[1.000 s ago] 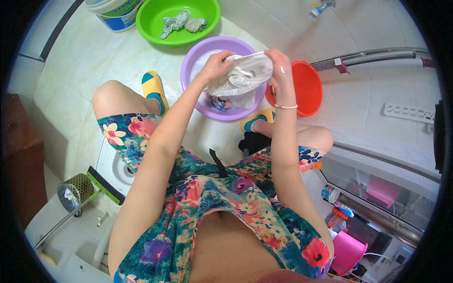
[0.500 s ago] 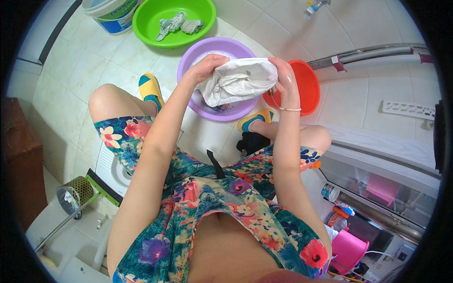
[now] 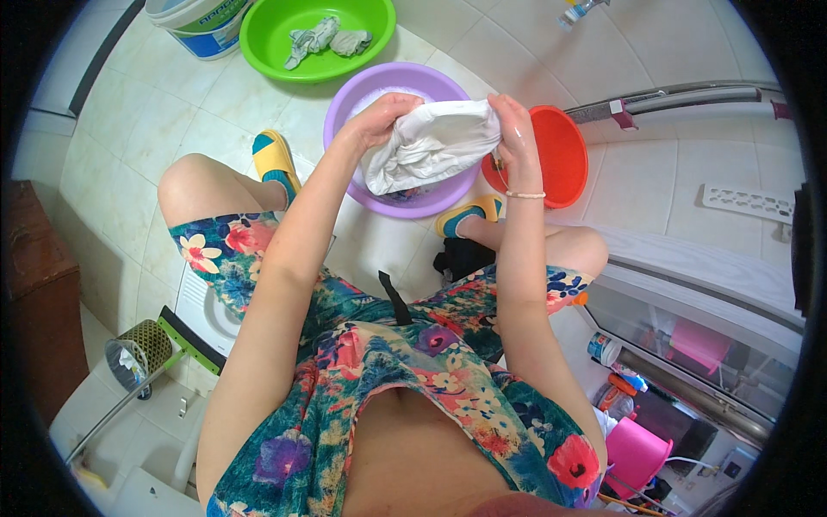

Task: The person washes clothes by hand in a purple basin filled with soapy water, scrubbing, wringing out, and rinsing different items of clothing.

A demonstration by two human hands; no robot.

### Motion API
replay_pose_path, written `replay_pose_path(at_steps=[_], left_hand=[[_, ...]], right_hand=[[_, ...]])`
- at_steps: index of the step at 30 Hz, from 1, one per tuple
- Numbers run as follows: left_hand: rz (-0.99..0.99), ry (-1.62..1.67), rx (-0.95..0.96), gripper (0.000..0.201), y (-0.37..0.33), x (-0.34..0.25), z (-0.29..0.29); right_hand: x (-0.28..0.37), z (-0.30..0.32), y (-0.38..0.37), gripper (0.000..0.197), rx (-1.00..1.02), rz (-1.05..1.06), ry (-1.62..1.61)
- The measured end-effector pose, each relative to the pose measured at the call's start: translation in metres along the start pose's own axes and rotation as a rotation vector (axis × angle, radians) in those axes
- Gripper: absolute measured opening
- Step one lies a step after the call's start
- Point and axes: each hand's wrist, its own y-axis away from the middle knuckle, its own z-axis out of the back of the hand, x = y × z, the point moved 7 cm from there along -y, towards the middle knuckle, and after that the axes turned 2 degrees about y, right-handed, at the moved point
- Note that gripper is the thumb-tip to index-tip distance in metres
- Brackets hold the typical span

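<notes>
We have the cloth (image 3: pixel 444 142) between our left hand (image 3: pixel 382 121) and right hand (image 3: pixel 514 133), above the middle basin (image 3: pixel 334 129), which sits on the floor (image 3: pixel 129 172) before us. Beyond it to the left, we see the far basin (image 3: pixel 265 47) with small cloths (image 3: pixel 314 41) in it, and the bucket (image 3: pixel 211 41) left of that. The tub (image 3: pixel 562 164) stands just right of the middle basin. At our left, the squeegee (image 3: pixel 195 340) is beside the basket (image 3: pixel 148 343).
</notes>
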Motion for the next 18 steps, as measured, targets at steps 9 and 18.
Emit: replay_pose_path(at_steps=[9,18], left_hand=[[0.07,0.003,-0.223,0.023,-0.001,0.005,-0.002],[-0.072,-0.961,-0.233,0.02,-0.003,0.014,0.045]], right_hand=[[-0.001,-0.008,-0.002,0.016,-0.02,0.117,0.035],[-0.004,-0.009,-0.005,0.02,-0.036,0.06,0.099]])
